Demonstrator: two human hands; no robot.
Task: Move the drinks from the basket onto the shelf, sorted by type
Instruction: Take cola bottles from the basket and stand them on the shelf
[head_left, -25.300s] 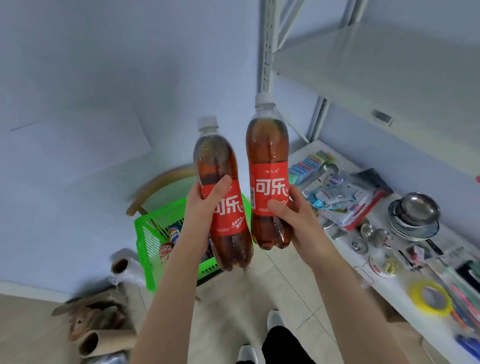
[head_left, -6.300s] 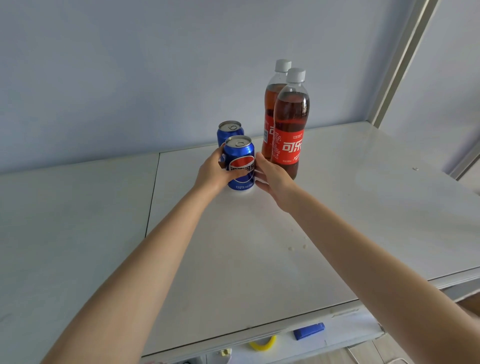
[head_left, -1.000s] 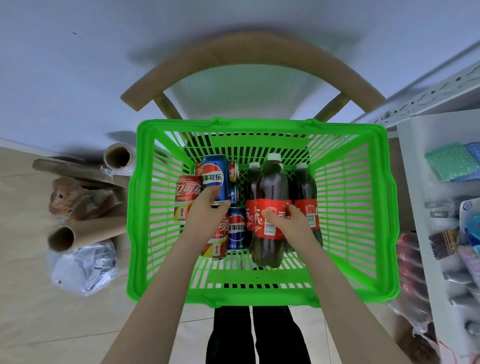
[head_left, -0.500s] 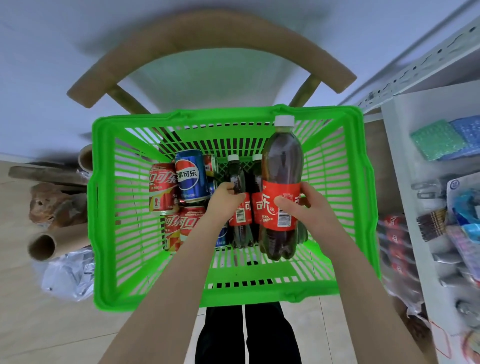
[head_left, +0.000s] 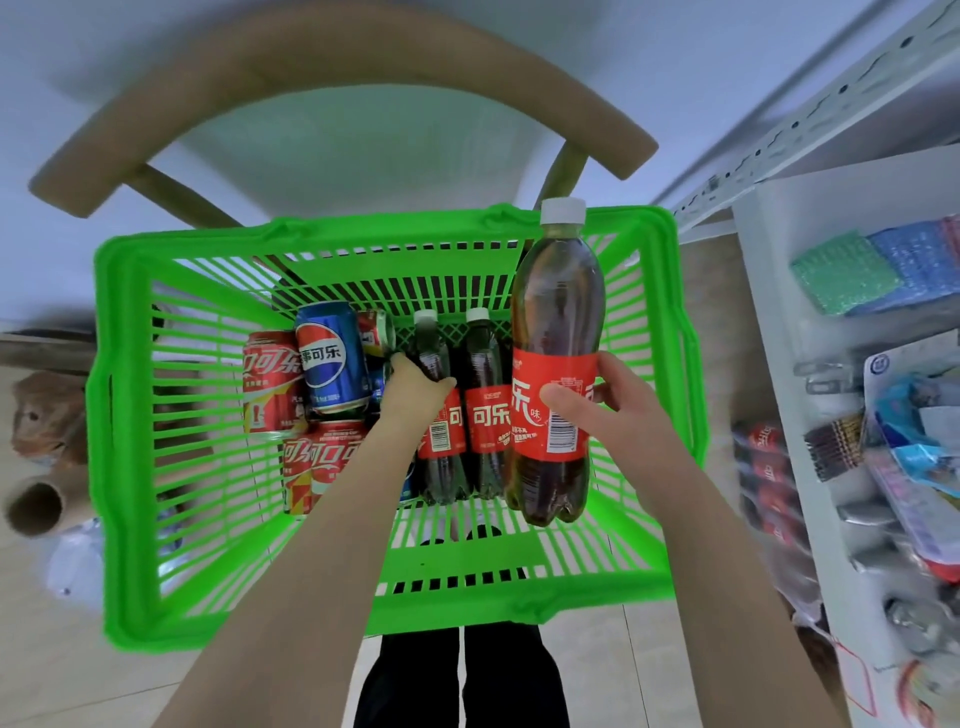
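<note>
Three cola bottles: the right hand (head_left: 608, 410) clasps the raised bottle (head_left: 558, 322) over the green basket (head_left: 130, 415), right side; the left hand (head_left: 415, 395) curls round the left bottle (head_left: 441, 441) of two lying inside. Further left — one blue can (head_left: 332, 358) in plain view, three red cans (head_left: 270, 384), others hidden.

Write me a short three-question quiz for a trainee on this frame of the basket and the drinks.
1. True or false: the right hand grips a lifted cola bottle at its red label.
2. What does the left hand grip? A, a blue can; B, a lying bottle; C, a red can.
3. Not counting the lifted one, how many bottles lie in the green basket?

Key: 1 true; 2 B; 3 two.
</note>
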